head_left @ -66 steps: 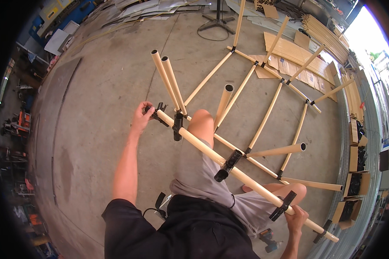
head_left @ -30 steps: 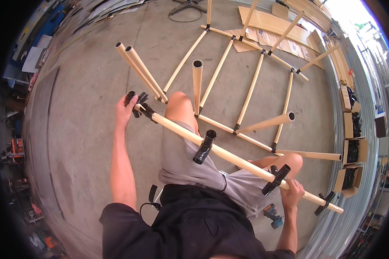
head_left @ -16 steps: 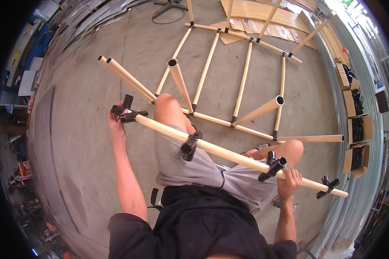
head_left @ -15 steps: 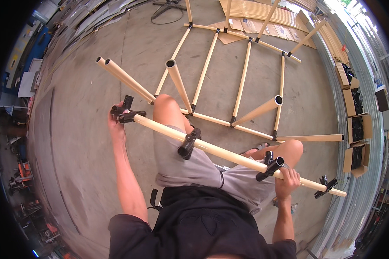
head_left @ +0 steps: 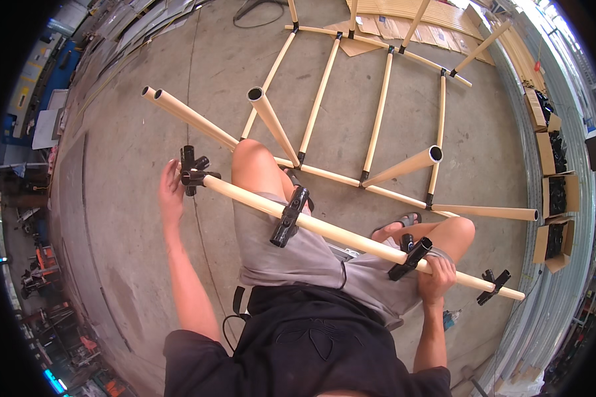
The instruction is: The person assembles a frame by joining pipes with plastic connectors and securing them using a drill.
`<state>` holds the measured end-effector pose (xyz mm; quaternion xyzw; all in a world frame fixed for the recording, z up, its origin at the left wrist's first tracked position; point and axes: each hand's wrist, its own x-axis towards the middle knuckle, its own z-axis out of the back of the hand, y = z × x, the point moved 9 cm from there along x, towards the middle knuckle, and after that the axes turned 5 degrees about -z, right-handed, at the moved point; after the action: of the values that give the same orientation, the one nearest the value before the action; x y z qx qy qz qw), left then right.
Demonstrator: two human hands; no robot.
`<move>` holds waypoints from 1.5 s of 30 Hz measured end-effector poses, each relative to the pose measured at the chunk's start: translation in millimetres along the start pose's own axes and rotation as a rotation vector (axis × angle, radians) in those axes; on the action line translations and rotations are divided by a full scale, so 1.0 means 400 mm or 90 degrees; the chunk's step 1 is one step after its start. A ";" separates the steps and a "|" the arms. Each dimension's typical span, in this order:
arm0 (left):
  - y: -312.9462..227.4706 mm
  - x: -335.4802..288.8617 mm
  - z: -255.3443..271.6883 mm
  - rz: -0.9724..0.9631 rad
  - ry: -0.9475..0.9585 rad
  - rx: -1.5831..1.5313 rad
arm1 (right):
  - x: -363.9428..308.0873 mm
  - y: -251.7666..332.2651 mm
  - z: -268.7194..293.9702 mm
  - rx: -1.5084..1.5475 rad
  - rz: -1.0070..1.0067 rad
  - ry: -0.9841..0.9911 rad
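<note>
A long cream pipe [head_left: 338, 233] lies slantwise across my lap and thighs. My right hand [head_left: 438, 280] is closed around it, just right of a black pipe joint [head_left: 410, 259]. Another black joint [head_left: 290, 217] sits on the pipe near my left thigh, and one more [head_left: 494, 286] is close to its right end. At the left end is a cluster of black joint sleeves [head_left: 193, 171], some standing upright. Beside this cluster, my left hand [head_left: 171, 192] has its fingers stretched upward and looks empty.
A cream pipe frame [head_left: 331, 176] stands on the concrete floor [head_left: 198, 56] ahead, its uprights pointing up toward me. Open cardboard boxes [head_left: 549, 153] of black parts line the right side by long metal profiles [head_left: 563, 291]. More cream pipes [head_left: 437, 18] lie at the far end.
My left hand has drawn slightly away from the joint cluster, whose sleeves now stand more upright. The joints along the pipe have turned a little. My right hand keeps its grip.
</note>
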<state>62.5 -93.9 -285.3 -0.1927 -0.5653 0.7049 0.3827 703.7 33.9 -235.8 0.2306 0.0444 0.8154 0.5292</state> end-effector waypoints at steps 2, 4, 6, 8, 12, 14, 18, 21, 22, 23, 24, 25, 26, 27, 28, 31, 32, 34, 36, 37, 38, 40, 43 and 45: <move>-0.049 -0.024 0.037 0.020 -0.039 0.132 | 0.007 0.000 0.004 0.006 -0.002 0.001; -0.110 -0.037 0.099 0.004 -0.106 0.380 | 0.009 -0.004 0.002 -0.001 -0.004 0.001; -0.210 -0.028 0.051 0.022 -0.125 0.302 | 0.008 -0.016 0.001 -0.006 -0.009 0.018; -0.331 -0.028 -0.114 0.052 -0.010 0.253 | 0.017 -0.027 -0.002 -0.007 -0.015 0.045; -0.382 -0.087 -0.471 0.019 0.504 0.293 | 0.064 -0.022 0.010 0.011 -0.018 0.089; -0.332 -0.121 -0.546 0.081 0.655 0.243 | 0.089 -0.008 0.022 0.017 -0.008 0.099; -0.287 -0.119 -0.636 0.208 0.774 0.218 | 0.119 -0.032 0.029 0.008 -0.005 0.125; -0.207 -0.106 -0.646 0.193 0.813 0.289 | 0.136 -0.037 0.026 0.017 -0.004 0.129; -0.223 -0.111 -0.657 0.231 0.814 0.290 | 0.145 -0.036 0.022 0.019 -0.005 0.128; -0.215 -0.116 -0.662 0.241 0.825 0.298 | 0.147 -0.036 0.022 0.022 -0.005 0.128; -0.203 -0.115 -0.658 0.253 0.833 0.305 | 0.146 -0.040 0.017 0.022 -0.007 0.135; -0.201 -0.107 -0.657 0.260 0.837 0.313 | 0.152 -0.042 0.015 0.021 -0.004 0.137; -0.201 -0.103 -0.657 0.260 0.842 0.360 | 0.152 -0.047 0.013 0.021 0.000 0.140; -0.200 -0.102 -0.662 0.257 0.839 0.343 | 0.147 -0.057 0.009 0.014 -0.009 0.147; -0.199 -0.105 -0.665 0.253 0.830 0.324 | 0.146 -0.064 0.005 0.006 -0.012 0.153; -0.219 -0.103 -0.676 0.230 0.832 0.355 | 0.150 -0.076 0.001 0.024 -0.005 0.139; -0.228 -0.105 -0.683 0.220 0.838 0.379 | 0.152 -0.077 0.003 0.035 0.000 0.130; -0.232 -0.107 -0.691 0.205 0.830 0.354 | 0.155 -0.080 0.006 0.048 -0.005 0.123; -0.231 -0.111 -0.693 0.207 0.822 0.330 | 0.157 -0.083 0.004 0.055 -0.009 0.122; -0.228 -0.114 -0.694 0.217 0.820 0.317 | 0.158 -0.087 0.002 0.055 -0.011 0.126; -0.227 -0.117 -0.696 0.228 0.818 0.304 | 0.160 -0.090 0.000 0.054 -0.014 0.130; -0.230 -0.121 -0.696 0.227 0.815 0.343 | 0.164 -0.097 -0.010 0.046 -0.025 0.146; -0.197 -0.123 -0.691 0.241 0.815 0.387 | 0.162 -0.104 -0.020 0.019 -0.038 0.173; -0.183 -0.115 -0.680 0.230 0.806 0.409 | 0.157 -0.111 -0.035 0.021 -0.050 0.186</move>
<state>306.8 53.0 -301.5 -0.5316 0.0394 0.6416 0.5515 714.3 111.1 -241.9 0.1160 0.1434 0.8183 0.5444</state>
